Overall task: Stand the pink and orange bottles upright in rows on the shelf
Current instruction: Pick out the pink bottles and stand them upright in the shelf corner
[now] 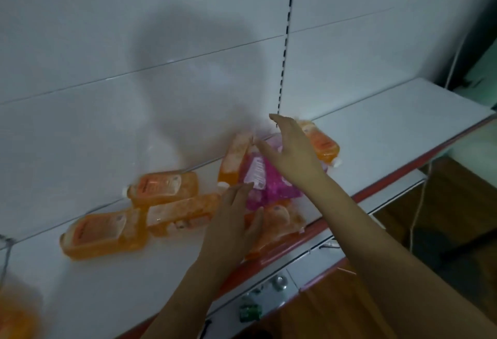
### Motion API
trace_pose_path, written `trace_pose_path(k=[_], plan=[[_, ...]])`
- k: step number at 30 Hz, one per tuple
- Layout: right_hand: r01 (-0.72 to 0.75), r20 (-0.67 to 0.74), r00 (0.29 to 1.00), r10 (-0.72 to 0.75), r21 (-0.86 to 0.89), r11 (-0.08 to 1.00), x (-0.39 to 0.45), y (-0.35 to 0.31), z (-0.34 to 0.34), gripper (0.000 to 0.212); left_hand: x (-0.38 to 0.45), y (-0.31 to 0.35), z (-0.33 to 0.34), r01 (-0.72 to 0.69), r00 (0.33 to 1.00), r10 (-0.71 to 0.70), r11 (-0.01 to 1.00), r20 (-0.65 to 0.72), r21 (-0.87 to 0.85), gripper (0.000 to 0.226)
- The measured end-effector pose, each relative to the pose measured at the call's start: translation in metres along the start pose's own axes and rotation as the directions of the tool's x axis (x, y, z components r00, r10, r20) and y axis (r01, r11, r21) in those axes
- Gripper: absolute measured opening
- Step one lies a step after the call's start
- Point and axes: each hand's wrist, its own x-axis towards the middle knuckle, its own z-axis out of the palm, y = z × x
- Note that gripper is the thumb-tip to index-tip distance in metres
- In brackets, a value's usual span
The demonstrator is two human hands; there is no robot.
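Clear glossy plastic orange bottles [162, 187] with paper-looking labels lie on a smooth, white, painted-looking shelf [390, 112] edged in a shiny red strip [403, 170]. A translucent pink bottle [265, 182], also glossy plastic, carries a pale label. Behind, the back panel [107, 43] shows a smooth, faintly sheened white finish, split by a slotted upright [287, 34]; below, the floor [457, 190] looks like brown wood.

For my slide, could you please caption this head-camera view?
Both open hands, left and right, reach over pink bottles and orange bottles lying flat on the white shelf.
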Motion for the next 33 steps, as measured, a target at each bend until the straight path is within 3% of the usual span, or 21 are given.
trace_pose_path(k=[4,9,12,15,18,19,21,23,25,27,29,33], plan=[[-0.227,0.065,0.969,0.238,-0.146,0.963,0.007,0.028,0.014,0.079,0.014,-0.004,0.011,-0.058,0.996,0.052,0.994,0.070,0.092,0.053],[-0.345,0.078,0.924,0.375,-0.260,0.902,0.020,0.037,0.033,0.088,0.027,-0.005,0.009,-0.026,0.997,0.021,0.998,0.080,0.062,0.048],[-0.296,0.092,0.947,0.309,-0.131,0.946,0.022,0.038,0.023,0.077,0.035,-0.005,0.005,0.018,0.998,-0.016,1.000,0.068,-0.021,0.045],[-0.288,0.141,0.952,0.271,0.119,0.950,0.021,0.035,-0.005,0.084,0.043,0.005,-0.007,0.145,0.989,-0.127,0.951,0.081,-0.272,0.045],[-0.275,0.197,0.959,0.205,0.461,0.844,0.022,0.025,-0.032,0.066,0.055,0.013,-0.013,0.314,0.949,-0.239,0.749,0.204,-0.583,0.043],[-0.266,0.238,0.959,0.153,0.578,0.772,0.022,0.020,-0.040,0.063,0.060,0.015,-0.014,0.399,0.916,-0.251,0.628,0.312,-0.668,0.044],[-0.274,0.315,0.948,0.038,0.751,0.600,0.021,0.011,-0.050,0.057,0.066,0.019,-0.017,0.546,0.837,-0.146,0.288,0.528,-0.786,0.051],[-0.304,0.361,0.932,-0.025,0.817,0.491,0.020,0.003,-0.054,0.048,0.067,0.020,-0.020,0.560,0.829,-0.036,0.074,0.559,-0.825,0.063],[-0.321,0.372,0.928,-0.008,0.812,0.488,0.020,0.000,-0.051,0.043,0.067,0.017,-0.022,0.478,0.878,-0.069,0.131,0.473,-0.868,0.061],[-0.293,0.343,0.939,0.040,0.730,0.617,0.023,-0.003,-0.044,0.048,0.064,0.015,-0.026,0.393,0.918,-0.186,0.314,0.350,-0.864,0.052],[-0.268,0.330,0.942,0.054,0.647,0.714,0.026,-0.006,-0.034,0.064,0.059,0.012,-0.033,0.374,0.913,-0.327,0.434,0.243,-0.820,0.055],[-0.275,0.384,0.923,-0.011,0.681,0.679,0.030,-0.019,-0.007,0.060,0.037,0.001,-0.047,0.346,0.893,-0.436,0.508,0.111,-0.789,0.067]])
